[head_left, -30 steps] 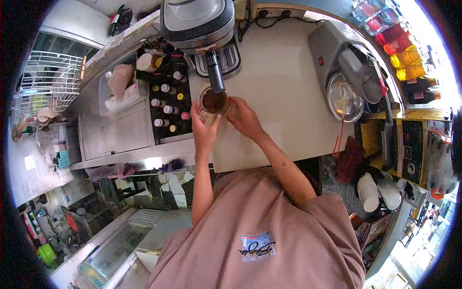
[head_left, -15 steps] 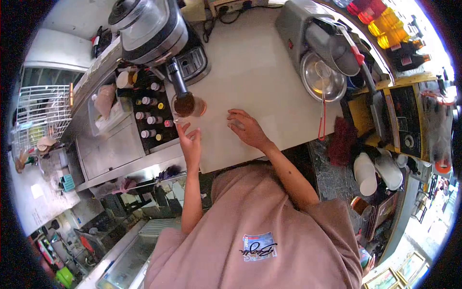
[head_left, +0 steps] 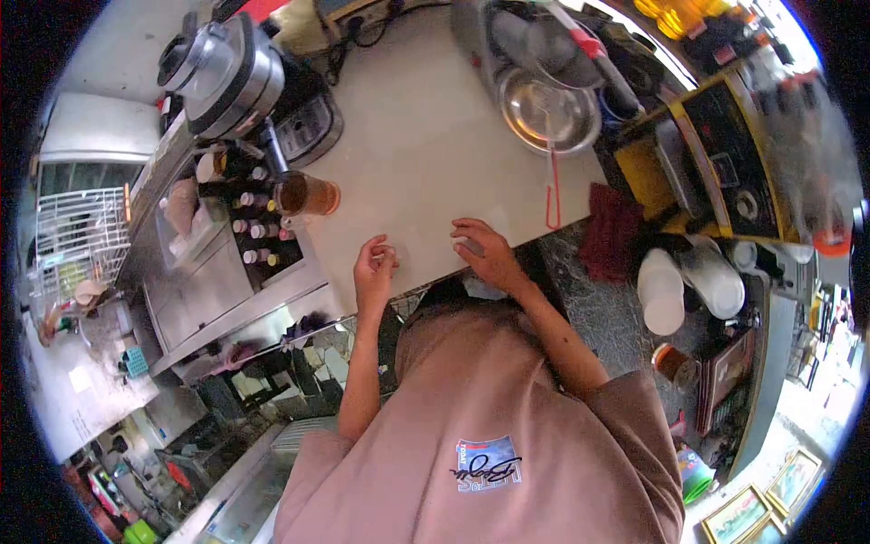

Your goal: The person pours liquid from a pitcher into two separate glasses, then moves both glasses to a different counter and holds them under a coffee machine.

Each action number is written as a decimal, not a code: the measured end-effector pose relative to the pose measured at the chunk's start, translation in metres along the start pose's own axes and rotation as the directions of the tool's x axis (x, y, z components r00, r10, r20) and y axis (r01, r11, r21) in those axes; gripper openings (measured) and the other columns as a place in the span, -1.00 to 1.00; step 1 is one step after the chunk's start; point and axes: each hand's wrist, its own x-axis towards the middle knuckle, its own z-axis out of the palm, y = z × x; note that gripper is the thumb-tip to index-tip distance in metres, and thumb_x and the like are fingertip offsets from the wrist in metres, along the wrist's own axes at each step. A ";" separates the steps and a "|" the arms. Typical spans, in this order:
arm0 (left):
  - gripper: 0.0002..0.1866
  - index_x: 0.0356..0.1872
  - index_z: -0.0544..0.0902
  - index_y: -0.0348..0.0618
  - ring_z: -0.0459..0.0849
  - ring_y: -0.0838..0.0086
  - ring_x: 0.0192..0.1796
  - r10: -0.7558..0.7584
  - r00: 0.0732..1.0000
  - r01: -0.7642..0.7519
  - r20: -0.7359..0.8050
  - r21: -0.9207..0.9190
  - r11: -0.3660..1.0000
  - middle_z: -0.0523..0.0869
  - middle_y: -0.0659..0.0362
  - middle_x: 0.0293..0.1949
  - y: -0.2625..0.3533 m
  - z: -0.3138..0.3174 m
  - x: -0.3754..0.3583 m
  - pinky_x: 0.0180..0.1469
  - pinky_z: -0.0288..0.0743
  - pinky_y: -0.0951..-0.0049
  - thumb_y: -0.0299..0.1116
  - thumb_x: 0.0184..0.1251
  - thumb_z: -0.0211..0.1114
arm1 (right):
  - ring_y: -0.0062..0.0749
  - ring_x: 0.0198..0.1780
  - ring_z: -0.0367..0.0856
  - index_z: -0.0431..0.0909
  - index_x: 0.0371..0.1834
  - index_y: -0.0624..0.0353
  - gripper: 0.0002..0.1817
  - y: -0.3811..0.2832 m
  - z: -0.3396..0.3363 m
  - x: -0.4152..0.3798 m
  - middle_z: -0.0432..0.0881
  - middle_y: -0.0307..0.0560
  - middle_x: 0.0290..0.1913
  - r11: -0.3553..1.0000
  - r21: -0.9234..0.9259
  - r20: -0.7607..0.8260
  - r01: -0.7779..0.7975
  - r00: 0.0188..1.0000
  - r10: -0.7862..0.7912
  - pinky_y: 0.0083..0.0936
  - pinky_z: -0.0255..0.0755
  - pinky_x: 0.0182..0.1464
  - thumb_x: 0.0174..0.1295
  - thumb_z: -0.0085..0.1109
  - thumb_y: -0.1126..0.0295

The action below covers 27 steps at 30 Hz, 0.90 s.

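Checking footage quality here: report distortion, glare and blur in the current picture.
Head view: strong fisheye bending, with black corners; head view: glare washes out the right edge, and the metal bowl shines; head view: the brown cup looks soft, while the left hand and right hand have readable outlines.

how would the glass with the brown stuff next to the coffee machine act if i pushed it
The glass looks see-through and rigid, so it would likely keep its shape but might chip or crack if knocked over. Brown contents show through its wall, so it is probably heavier than empty and could spill if tipped. The counter looks smooth, so a gentle push may slide it.
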 end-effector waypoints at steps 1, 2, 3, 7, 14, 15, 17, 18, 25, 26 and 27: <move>-0.61 0.26 0.57 -0.23 0.70 0.52 -0.24 0.020 0.997 -0.024 0.081 0.052 0.998 0.71 0.16 -0.11 0.001 0.010 -0.004 -0.23 0.56 0.49 -0.38 0.48 0.30 | -0.04 0.33 0.56 0.65 0.04 0.22 -0.73 0.002 -0.009 -0.013 0.61 0.04 0.28 1.000 -0.005 -0.018 -0.007 1.000 0.007 -0.22 0.43 0.39 0.30 0.33 0.43; -0.61 0.26 0.57 -0.23 0.70 0.52 -0.24 0.023 0.994 -0.029 0.102 0.056 0.998 0.71 0.16 -0.11 0.001 0.022 -0.008 -0.23 0.56 0.49 -0.38 0.48 0.30 | -0.04 0.34 0.56 0.65 0.03 0.21 -0.74 0.005 -0.017 -0.027 0.60 0.04 0.28 0.999 0.035 -0.039 -0.041 0.998 0.042 -0.22 0.42 0.38 0.30 0.32 0.44; -0.67 0.19 0.62 -0.24 0.71 0.52 -0.22 0.065 0.987 -0.079 0.145 0.091 0.993 0.73 0.16 -0.14 0.007 0.035 -0.014 -0.22 0.57 0.49 -0.39 0.48 0.30 | -0.04 0.34 0.56 0.66 0.03 0.21 -0.75 0.005 -0.024 -0.041 0.60 0.04 0.29 0.994 0.076 -0.059 -0.073 0.995 0.077 -0.23 0.42 0.38 0.30 0.32 0.45; -0.76 0.07 0.70 -0.23 0.72 0.51 -0.20 0.130 0.949 -0.195 0.288 0.210 0.958 0.77 0.13 -0.13 0.031 0.082 -0.036 -0.17 0.59 0.45 -0.40 0.48 0.30 | -0.05 0.32 0.58 0.66 0.05 0.19 -0.74 0.004 -0.043 -0.091 0.63 0.04 0.26 0.998 0.021 -0.181 -0.063 0.981 0.066 -0.24 0.43 0.37 0.30 0.32 0.46; -0.72 0.08 0.71 -0.19 0.74 0.47 -0.19 0.147 0.753 -0.449 0.642 0.336 0.828 0.82 0.09 -0.17 0.052 0.158 -0.077 -0.06 0.62 0.39 -0.29 0.46 0.34 | -0.19 -0.07 0.79 0.72 -0.07 0.21 -0.84 -0.006 -0.094 -0.209 0.80 0.04 -0.12 0.905 0.140 -0.572 -0.402 0.713 0.405 -0.34 0.60 0.08 0.32 0.34 0.46; -0.72 0.08 0.71 -0.19 0.74 0.47 -0.19 0.146 0.729 -0.466 0.669 0.328 0.822 0.82 0.09 -0.17 0.054 0.171 -0.085 -0.06 0.62 0.39 -0.29 0.46 0.34 | -0.26 -0.11 0.78 0.72 -0.07 0.23 -0.83 -0.002 -0.098 -0.233 0.80 0.05 -0.16 0.869 0.228 -0.617 -0.440 0.625 0.478 -0.36 0.59 0.03 0.30 0.34 0.47; -0.72 0.06 0.72 -0.18 0.76 0.42 -0.18 0.025 0.592 -0.480 0.805 0.328 0.814 0.82 0.06 -0.16 0.055 0.199 -0.102 -0.04 0.63 0.35 -0.29 0.44 0.35 | -0.33 -0.16 0.78 0.71 -0.08 0.25 -0.82 0.012 -0.099 -0.285 0.80 0.06 -0.20 0.823 0.330 -0.676 -0.463 0.493 0.548 -0.37 0.59 -0.02 0.27 0.34 0.49; -0.72 0.06 0.72 -0.18 0.76 0.42 -0.18 0.020 0.558 -0.499 0.830 0.316 0.807 0.82 0.06 -0.16 0.052 0.215 -0.110 -0.04 0.63 0.35 -0.29 0.44 0.35 | -0.39 -0.22 0.74 0.71 -0.12 0.25 -0.84 0.024 -0.096 -0.314 0.78 0.02 -0.26 0.846 0.221 -0.781 -0.485 0.431 0.451 -0.41 0.57 -0.09 0.26 0.30 0.50; -0.67 0.08 0.66 -0.22 0.76 0.21 0.00 0.028 0.078 -0.635 0.997 0.028 0.772 0.74 -0.01 -0.06 0.057 0.332 -0.203 0.10 0.61 0.23 -0.32 0.37 0.39 | -0.64 -0.42 0.47 0.64 -0.25 0.30 -0.93 0.031 -0.121 -0.430 0.59 -0.27 -0.41 0.878 0.276 -0.956 -0.392 -0.210 0.207 -0.58 0.39 -0.34 0.30 0.16 0.59; -0.55 0.18 0.59 -0.20 0.71 0.18 0.09 0.102 0.074 -0.652 0.992 -0.029 0.758 0.69 -0.02 0.02 0.056 0.349 -0.219 0.16 0.57 0.21 -0.28 0.33 0.43 | -0.64 -0.42 0.47 0.64 -0.25 0.30 -0.93 0.033 -0.131 -0.438 0.59 -0.27 -0.41 0.874 0.286 -0.950 -0.392 -0.234 0.206 -0.58 0.39 -0.34 0.30 0.16 0.59; -0.43 0.28 0.51 -0.17 0.67 0.14 0.17 0.176 0.066 -0.668 0.982 -0.087 0.739 0.65 -0.03 0.10 0.055 0.364 -0.233 0.22 0.54 0.18 -0.25 0.30 0.46 | -0.62 -0.37 0.50 0.63 -0.23 0.30 -0.91 0.033 -0.145 -0.443 0.60 -0.26 -0.37 0.857 0.319 -0.940 -0.405 -0.253 0.230 -0.58 0.41 -0.27 0.27 0.14 0.59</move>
